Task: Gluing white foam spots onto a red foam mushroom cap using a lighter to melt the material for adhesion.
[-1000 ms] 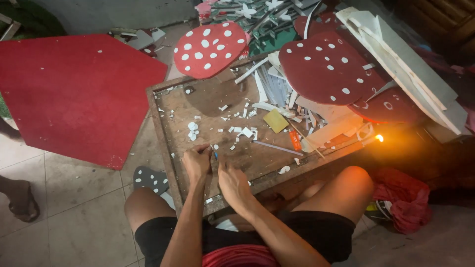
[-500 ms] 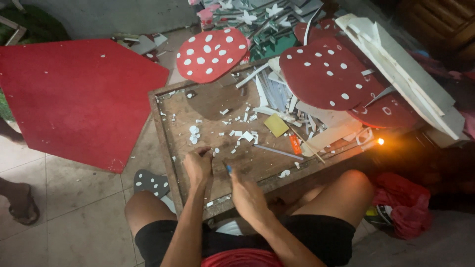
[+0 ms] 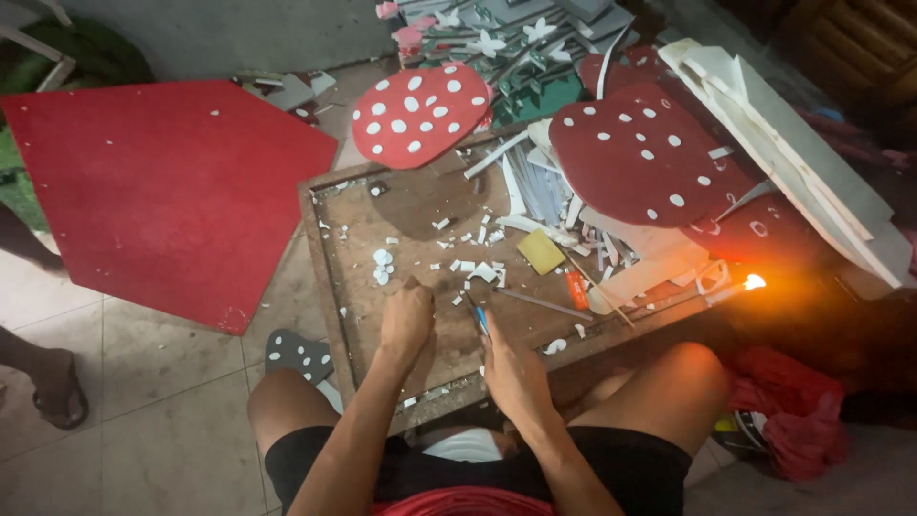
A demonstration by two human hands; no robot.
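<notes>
Right hand (image 3: 511, 368) pinches a slim blue-handled cutting tool (image 3: 480, 318), fingers pressed together round the handle, tip angled down onto the desk (image 3: 330, 287). The tool looks light and stiff; the judgement is that it wants a pen-style hold low on the handle, clear of the blade end, since the tip is likely sharp. Handle is narrow, bluish, partly hidden by the fingers.

Left hand (image 3: 406, 320), just left of the tool, is curled with fingertips pressed down flat on the desk surface; whether a small scrap is pinned beneath it cannot be told.

Above the tool on the desk: scattered white foam bits (image 3: 478, 268), a small stack of white round dots (image 3: 382, 266). These look feather-light, soft and easily crushed or blown about. Up and right of the tool, a yellow square pad (image 3: 541, 251) and an orange stick-like item (image 3: 576, 290).

Further from the tool: a red spotted mushroom cap (image 3: 420, 113) at the desk's far edge, a darker red spotted cap (image 3: 645, 153) to the right, a large red board (image 3: 162, 191) on the floor to the left. A small flame (image 3: 755, 282) burns at the right.
</notes>
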